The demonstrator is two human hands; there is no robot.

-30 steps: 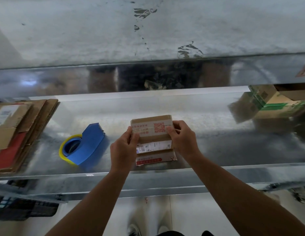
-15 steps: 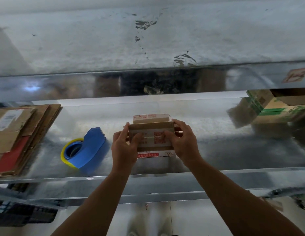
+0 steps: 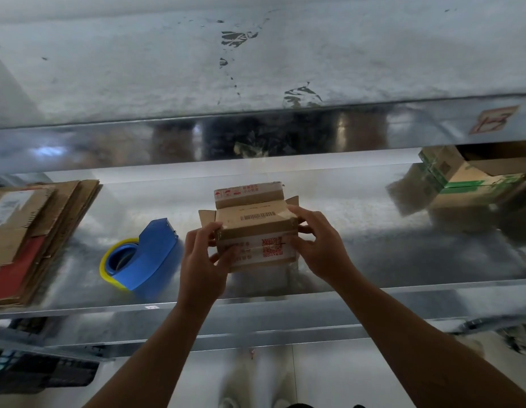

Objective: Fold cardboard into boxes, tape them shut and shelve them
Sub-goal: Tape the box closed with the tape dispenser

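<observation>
A small brown cardboard box (image 3: 253, 228) with red print and a QR code stands on the shiny metal shelf (image 3: 359, 260), its far flaps open. My left hand (image 3: 201, 260) grips the box's left side with thumb and fingers. On the right side my right hand (image 3: 320, 248) holds the box with curled fingers. A blue tape dispenser (image 3: 144, 257) with a yellow roll lies on the shelf just left of my left hand.
A stack of flat cardboard sheets (image 3: 29, 234) lies at the shelf's left end. Boxes with green tape (image 3: 467, 184) stand at the right. Another metal shelf (image 3: 256, 69) hangs above. The floor shows below the shelf's front edge.
The flat cardboard piece has been opened up into a box shape between both hands, and its far flaps now stand up. The dispenser has not moved.
</observation>
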